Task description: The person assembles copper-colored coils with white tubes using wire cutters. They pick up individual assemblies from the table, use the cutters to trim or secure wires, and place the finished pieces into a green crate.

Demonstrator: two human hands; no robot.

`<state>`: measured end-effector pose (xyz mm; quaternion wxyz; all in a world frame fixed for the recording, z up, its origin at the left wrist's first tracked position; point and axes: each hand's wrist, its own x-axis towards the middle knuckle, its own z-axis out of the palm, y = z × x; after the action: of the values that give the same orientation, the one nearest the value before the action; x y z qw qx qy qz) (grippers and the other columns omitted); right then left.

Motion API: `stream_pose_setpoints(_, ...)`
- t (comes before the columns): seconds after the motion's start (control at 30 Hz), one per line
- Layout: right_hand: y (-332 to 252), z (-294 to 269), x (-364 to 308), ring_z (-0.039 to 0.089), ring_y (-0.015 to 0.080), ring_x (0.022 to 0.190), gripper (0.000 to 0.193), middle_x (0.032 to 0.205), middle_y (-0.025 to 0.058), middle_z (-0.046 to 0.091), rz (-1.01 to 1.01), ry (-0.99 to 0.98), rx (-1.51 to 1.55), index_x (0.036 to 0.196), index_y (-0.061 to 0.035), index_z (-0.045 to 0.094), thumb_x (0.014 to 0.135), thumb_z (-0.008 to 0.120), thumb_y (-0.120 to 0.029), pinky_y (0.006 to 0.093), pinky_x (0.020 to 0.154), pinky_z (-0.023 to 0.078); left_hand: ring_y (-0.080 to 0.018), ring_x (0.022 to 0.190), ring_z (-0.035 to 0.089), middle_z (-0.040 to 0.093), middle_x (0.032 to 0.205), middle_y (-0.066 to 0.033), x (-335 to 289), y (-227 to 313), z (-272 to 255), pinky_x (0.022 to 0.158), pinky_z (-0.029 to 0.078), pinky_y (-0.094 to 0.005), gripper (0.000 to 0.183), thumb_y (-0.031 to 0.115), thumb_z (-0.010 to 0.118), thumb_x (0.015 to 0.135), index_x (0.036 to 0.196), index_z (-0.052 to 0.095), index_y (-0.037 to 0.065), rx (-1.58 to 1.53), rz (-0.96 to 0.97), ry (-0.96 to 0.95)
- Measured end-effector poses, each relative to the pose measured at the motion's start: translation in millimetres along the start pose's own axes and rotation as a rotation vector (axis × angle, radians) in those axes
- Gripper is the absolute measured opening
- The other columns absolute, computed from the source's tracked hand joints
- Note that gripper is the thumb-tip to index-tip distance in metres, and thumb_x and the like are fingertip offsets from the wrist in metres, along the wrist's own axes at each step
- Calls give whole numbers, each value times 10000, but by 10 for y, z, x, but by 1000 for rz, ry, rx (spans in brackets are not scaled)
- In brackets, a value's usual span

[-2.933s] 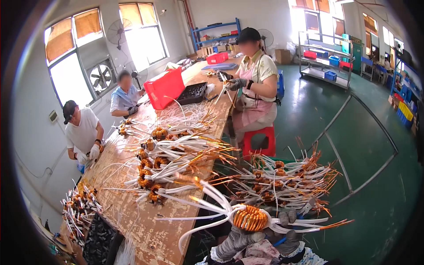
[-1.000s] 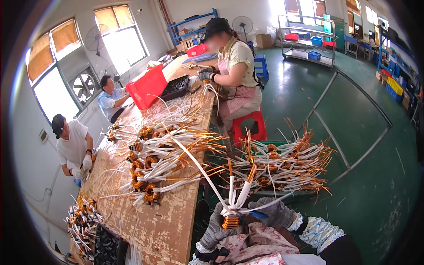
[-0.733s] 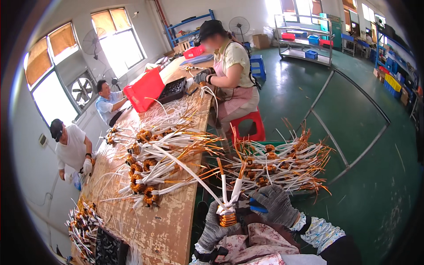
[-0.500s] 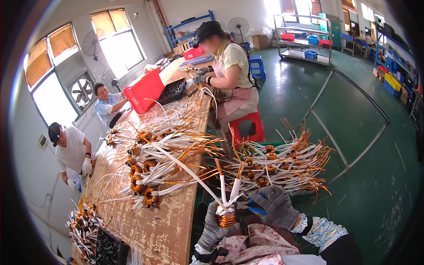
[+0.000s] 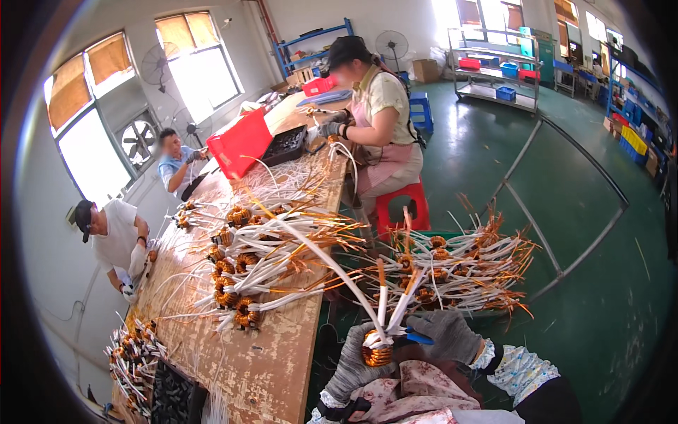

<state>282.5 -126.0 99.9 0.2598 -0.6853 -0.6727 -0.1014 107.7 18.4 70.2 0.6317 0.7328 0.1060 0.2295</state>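
My left hand (image 5: 350, 369), in a grey knit glove, is closed around a toroidal coil (image 5: 378, 355) wound with copper wire. White-sleeved leads (image 5: 383, 305) with bare copper ends fan up from it, and one long lead slants to the upper left. My right hand (image 5: 450, 339), gloved alike, is closed on a small hand tool with blue handles (image 5: 419, 338). Its tip is at the base of the white leads, just above the coil; the jaws are too small to make out. My apron (image 5: 417, 389) lies beneath both hands.
Left of me, the worn wooden table (image 5: 275, 353) carries a heap of coils (image 5: 244, 268), a black tray (image 5: 176, 396) and a red bin (image 5: 240, 145). More coils (image 5: 441, 261) lie beyond my hands. One co-worker (image 5: 381, 113) sits on a red stool; two others work across the table.
The blue-handled tool has moved left, up to the base of the leads. My left hand has turned the coil and shifted slightly right. The view has shifted a little.
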Motion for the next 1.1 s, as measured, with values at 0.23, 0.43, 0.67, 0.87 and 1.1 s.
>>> stream_pose_setpoints(0.23,-149,228,-210,556,267,575,276,674,112,567,145,150,513,991,-28,575,743,633,-131,354,512,462,-213,1009,488,460,1083,-92,39,85,-20,896,409,-337,783,165,835,535,1191,424,44,359,152,-40)
stream_pose_setpoints(0.43,-222,322,-242,382,125,599,230,673,14,398,769,570,2785,1005,-39,527,842,570,-196,282,579,373,-166,1034,467,457,1106,-61,42,-33,-43,893,417,-320,802,158,844,568,1215,373,105,-146,61,14)
stream_pose_setpoints(0.67,71,546,-545,506,215,723,258,820,94,533,1072,506,2609,933,-1,514,823,564,-229,349,723,435,-206,883,549,518,1019,-67,314,668,-820,730,492,-328,668,345,708,734,1249,352,111,-376,227,467)
stream_pose_setpoints(0.87,18,587,-650,490,206,709,272,799,92,507,1049,583,2601,938,14,507,821,553,-227,335,715,423,-182,1018,488,425,1185,-83,749,492,-2599,866,433,-309,705,350,625,823,1336,201,118,-350,303,776)
stream_pose_setpoints(1.1,37,792,-788,484,217,678,237,779,96,505,1372,644,2475,935,12,492,792,554,-167,378,667,430,-185,1172,394,427,1269,-103,735,486,-1164,990,315,-307,520,246,601,854,1297,403,60,-26,77,456)
